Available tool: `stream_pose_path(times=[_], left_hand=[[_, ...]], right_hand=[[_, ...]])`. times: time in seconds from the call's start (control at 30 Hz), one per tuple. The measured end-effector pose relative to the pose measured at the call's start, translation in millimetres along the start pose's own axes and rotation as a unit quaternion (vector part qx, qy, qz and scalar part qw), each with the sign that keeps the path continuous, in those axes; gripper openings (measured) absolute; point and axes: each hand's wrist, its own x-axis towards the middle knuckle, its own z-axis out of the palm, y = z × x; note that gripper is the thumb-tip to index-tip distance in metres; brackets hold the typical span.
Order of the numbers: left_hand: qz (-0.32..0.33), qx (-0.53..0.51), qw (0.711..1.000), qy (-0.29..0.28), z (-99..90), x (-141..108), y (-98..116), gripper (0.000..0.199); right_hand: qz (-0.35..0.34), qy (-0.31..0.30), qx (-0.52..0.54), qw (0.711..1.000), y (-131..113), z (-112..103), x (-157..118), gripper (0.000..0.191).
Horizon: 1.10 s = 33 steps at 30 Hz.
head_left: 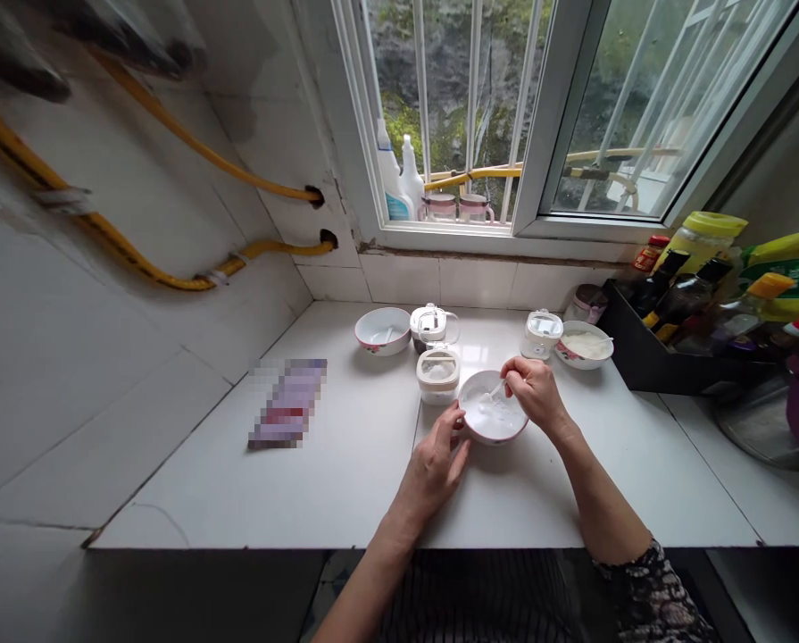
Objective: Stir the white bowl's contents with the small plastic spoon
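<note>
A white bowl with a pinkish-red rim point(496, 434) stands on the counter in front of me, with something white inside; I cannot tell whether it is powder or liquid. My left hand point(436, 460) grips its left side, thumb low and fingers at the rim. Above the bowl's right edge, my right hand point(534, 393) is closed on the handle of a small white spoon point(495, 391), whose tip is down in the bowl. Touching or close by the bowl's upper left is a white seasoning jar point(438, 375) with white contents showing through its lid.
Farther back are another bowl point(381, 331), a jar with a raised lid point(428, 326), a closed jar point(542, 334) and a bowl of white food point(584, 346). A black box of bottles point(673, 357) bounds the right. A blurred purple packet point(290, 406) lies left on the white counter point(359, 482).
</note>
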Motion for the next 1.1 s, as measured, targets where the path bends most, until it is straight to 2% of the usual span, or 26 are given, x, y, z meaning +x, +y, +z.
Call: stream_pose_path(times=[0.1,0.2,0.33,0.47,0.7,0.87,0.97,1.1], left_hand=[[-0.001,-0.004,1.0,0.0,-0.1,-0.2,-0.4,0.041],[-0.004,-0.007,1.0,0.001,0.5,-0.5,-1.6,0.041],[0.002,-0.015,1.0,0.003,1.4,-0.7,-2.5,0.041],[0.002,-0.013,1.0,0.005,1.5,-1.0,-2.6,0.041],[0.002,-0.006,1.0,0.005,2.9,-1.1,-2.1,0.041],[0.006,-0.008,1.0,0.006,3.5,-0.8,-3.4,0.041],[0.003,-0.005,1.0,0.003,3.1,-0.6,-3.8,0.041],[-0.003,-0.009,1.0,-0.002,2.8,-0.6,-3.4,0.042]], right_hand=[[0.006,-0.023,0.0,1.0,-1.2,6.4,-1.5,0.019],[0.046,-0.041,0.05,0.997,-0.4,10.8,-2.9,0.018],[0.11,-0.031,0.149,0.982,3.6,10.2,-0.5,0.016],[0.139,-0.025,0.231,0.963,7.8,6.8,4.4,0.014],[0.165,-0.022,0.28,0.945,13.6,3.2,7.6,0.013],[0.171,-0.011,0.299,0.939,17.5,1.9,9.9,0.012],[0.166,0.017,0.315,0.934,14.6,6.8,12.6,0.012],[0.083,0.076,0.275,0.955,0.9,20.7,13.1,0.014]])
